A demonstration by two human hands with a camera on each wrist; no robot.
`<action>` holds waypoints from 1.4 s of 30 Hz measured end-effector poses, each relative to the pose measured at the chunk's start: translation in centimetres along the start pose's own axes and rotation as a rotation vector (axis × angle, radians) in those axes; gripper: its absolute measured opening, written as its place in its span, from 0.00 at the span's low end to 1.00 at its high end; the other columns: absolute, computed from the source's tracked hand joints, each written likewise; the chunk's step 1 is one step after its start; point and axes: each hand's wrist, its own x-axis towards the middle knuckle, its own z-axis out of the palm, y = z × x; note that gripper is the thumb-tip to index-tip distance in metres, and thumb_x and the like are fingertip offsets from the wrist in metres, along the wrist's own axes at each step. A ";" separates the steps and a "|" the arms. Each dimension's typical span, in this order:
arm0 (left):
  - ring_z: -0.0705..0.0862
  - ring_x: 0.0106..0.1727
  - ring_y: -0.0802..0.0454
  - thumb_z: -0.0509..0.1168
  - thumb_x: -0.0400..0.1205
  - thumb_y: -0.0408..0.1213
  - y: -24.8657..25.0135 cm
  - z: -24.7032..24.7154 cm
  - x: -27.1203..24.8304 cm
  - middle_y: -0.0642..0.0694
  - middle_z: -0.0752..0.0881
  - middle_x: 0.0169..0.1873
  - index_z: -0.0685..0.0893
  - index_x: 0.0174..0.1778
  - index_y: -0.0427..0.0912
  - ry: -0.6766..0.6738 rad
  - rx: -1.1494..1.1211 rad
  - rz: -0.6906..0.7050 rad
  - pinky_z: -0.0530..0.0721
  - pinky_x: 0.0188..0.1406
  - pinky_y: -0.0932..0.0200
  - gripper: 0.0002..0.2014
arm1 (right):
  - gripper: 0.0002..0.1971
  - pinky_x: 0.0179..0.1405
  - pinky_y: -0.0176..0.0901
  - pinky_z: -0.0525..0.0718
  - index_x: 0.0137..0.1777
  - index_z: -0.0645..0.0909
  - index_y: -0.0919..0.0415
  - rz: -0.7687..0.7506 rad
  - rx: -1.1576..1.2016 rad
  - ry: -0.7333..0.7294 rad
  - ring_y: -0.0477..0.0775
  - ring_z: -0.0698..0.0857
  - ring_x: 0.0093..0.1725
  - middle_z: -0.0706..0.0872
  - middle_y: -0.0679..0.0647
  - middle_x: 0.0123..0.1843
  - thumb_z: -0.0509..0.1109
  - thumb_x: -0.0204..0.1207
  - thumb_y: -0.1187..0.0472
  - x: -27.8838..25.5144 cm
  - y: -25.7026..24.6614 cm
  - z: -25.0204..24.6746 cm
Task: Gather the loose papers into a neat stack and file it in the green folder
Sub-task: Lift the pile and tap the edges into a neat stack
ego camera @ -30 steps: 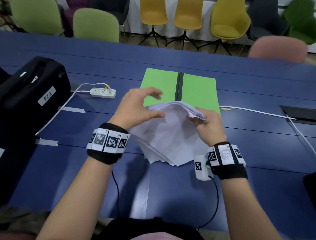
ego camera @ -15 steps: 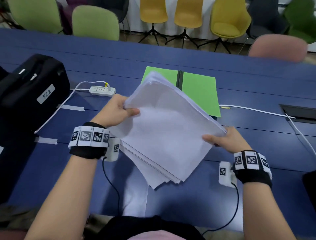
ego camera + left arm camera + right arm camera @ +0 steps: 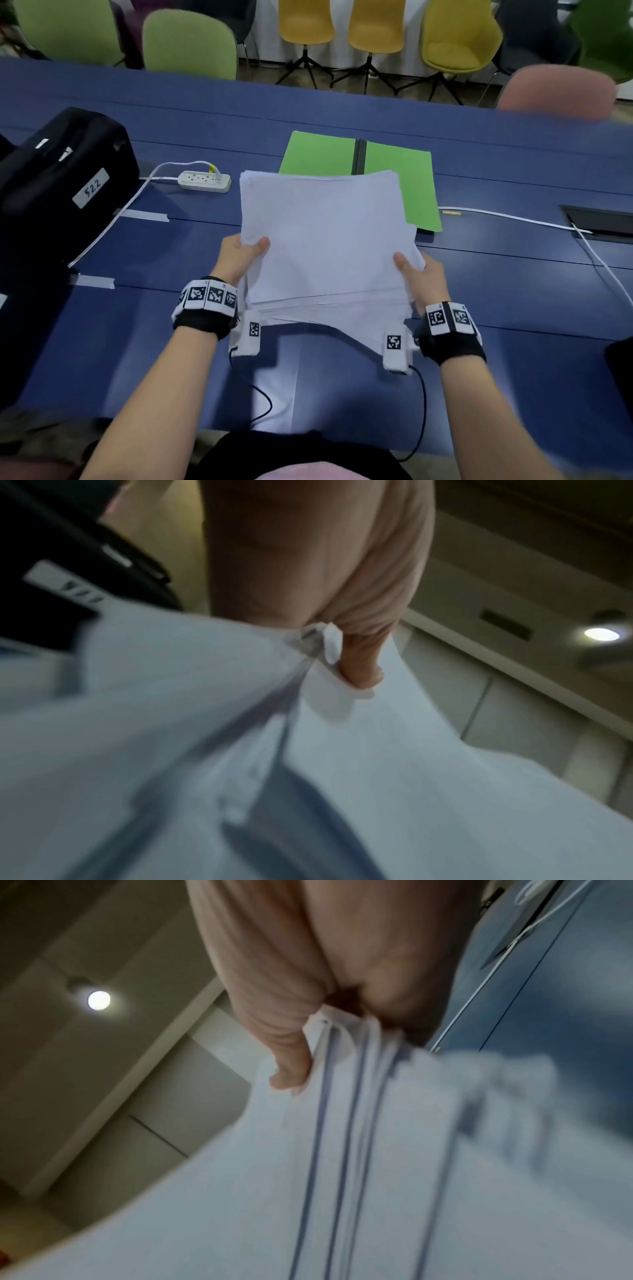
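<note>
head: power strip [image 3: 204, 180] beside papers [image 3: 325, 236]

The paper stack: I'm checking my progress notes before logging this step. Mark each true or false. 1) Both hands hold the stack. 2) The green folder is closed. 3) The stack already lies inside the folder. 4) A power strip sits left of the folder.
1) True: the left hand and right hand grip the paper stack by its sides.
2) False: the green folder lies open.
3) False: the stack is held up, in front of the folder.
4) True: the power strip sits left.
</note>
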 end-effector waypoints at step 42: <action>0.88 0.50 0.49 0.74 0.73 0.24 -3.0 1.4 1.1 0.52 0.92 0.42 0.87 0.49 0.41 -0.162 -0.134 0.034 0.84 0.56 0.54 0.12 | 0.20 0.50 0.43 0.85 0.60 0.78 0.58 0.010 0.303 -0.064 0.45 0.90 0.46 0.89 0.53 0.52 0.69 0.72 0.78 0.9 2.8 -0.3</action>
